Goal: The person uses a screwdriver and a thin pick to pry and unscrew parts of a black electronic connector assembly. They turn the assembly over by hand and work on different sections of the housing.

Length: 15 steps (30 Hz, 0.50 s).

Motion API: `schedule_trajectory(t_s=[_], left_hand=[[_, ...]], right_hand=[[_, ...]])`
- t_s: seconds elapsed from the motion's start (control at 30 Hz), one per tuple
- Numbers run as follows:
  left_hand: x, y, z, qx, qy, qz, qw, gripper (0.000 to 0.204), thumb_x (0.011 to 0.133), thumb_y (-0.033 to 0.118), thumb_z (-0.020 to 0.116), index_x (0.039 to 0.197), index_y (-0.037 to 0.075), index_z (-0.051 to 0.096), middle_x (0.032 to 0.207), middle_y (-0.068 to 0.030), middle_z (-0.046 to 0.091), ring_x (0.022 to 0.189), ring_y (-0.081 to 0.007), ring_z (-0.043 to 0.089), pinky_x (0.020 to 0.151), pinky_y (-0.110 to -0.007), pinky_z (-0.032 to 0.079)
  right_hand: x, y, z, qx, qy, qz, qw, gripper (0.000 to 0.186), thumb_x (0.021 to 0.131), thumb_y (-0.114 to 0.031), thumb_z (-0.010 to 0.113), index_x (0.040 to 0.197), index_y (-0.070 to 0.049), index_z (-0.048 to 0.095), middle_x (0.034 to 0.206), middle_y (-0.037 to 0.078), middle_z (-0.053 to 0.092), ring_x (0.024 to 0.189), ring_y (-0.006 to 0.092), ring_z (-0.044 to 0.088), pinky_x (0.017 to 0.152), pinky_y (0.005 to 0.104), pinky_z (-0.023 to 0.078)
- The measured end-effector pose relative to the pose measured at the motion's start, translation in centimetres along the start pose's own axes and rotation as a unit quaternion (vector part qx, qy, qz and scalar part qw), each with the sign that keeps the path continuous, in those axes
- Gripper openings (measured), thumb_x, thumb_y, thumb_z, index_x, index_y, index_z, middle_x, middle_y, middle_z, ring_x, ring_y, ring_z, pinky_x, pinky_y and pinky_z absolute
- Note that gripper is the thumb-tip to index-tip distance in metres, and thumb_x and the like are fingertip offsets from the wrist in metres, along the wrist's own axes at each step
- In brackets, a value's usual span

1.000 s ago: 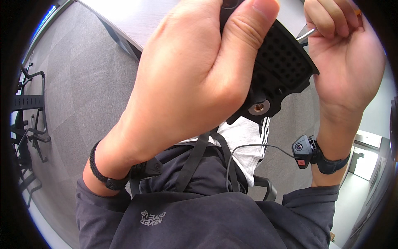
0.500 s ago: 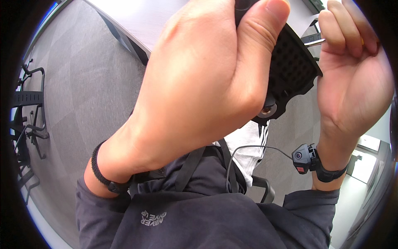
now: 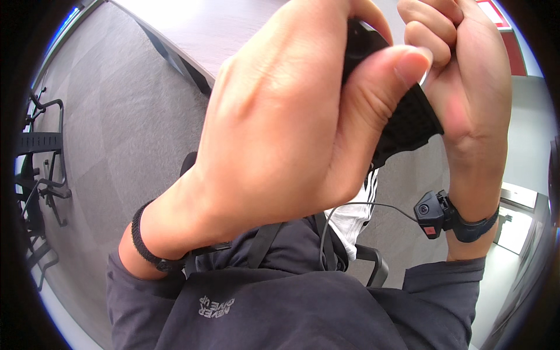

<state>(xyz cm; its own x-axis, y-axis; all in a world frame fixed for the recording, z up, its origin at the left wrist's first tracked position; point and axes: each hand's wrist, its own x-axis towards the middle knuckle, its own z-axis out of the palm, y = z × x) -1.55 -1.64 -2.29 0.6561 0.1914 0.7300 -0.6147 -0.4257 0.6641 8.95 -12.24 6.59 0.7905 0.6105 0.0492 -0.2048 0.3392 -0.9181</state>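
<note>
My left hand (image 3: 274,128) grips a black perforated plastic part (image 3: 411,125), its thumb lying across the front and its fingers curving over the top; much of the part is hidden behind it. Close beside the part, at the upper right, is my right hand (image 3: 466,76), fingers curled tightly; what they hold is hidden. A small black camera unit (image 3: 431,213) with a thin cable is strapped to my right wrist.
A pale table (image 3: 169,26) extends behind my hands at the top. Black chair frames (image 3: 41,140) stand at the far left on grey carpet (image 3: 111,175). A black armrest (image 3: 376,268) is beside my lap. Red-edged panels (image 3: 510,49) show at the upper right.
Over the last half second my right hand moved up and left, closer to the part, and the metal shaft in its fingers disappeared from sight. My left hand and the part shifted slightly down.
</note>
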Motion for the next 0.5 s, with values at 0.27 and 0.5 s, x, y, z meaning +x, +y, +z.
schedule_trajectory(t_s=[0.27,0.5], left_hand=[[0.2,-1.1,-0.8,0.05,-0.009,0.038,0.998,0.034,0.1,0.03,0.044,0.106,-0.003,0.047,0.105,-0.0207,0.057,0.093,-0.021,0.056,0.086,-0.032,0.044],[0.0,-1.8,-1.2,-0.014,-0.01,0.077,0.997,0.024,0.088,0.011,0.06,0.103,-0.004,0.05,0.103,-0.0214,0.058,0.087,-0.0248,0.058,0.078,-0.032,0.048]], right_hand=[[-2.8,-0.7,-2.2,-0.023,-0.17,-0.116,0.978,0.034,0.1,-0.041,0.033,0.08,-0.013,0.035,0.071,-0.002,0.03,0.062,0.0111,0.025,0.059,0.0264,0.024],[-4.3,0.4,-2.5,-0.026,-0.218,-0.173,0.96,0.053,0.092,-0.065,0.04,0.073,-0.016,0.035,0.064,-0.006,0.033,0.061,0.0108,0.026,0.057,0.0267,0.025]])
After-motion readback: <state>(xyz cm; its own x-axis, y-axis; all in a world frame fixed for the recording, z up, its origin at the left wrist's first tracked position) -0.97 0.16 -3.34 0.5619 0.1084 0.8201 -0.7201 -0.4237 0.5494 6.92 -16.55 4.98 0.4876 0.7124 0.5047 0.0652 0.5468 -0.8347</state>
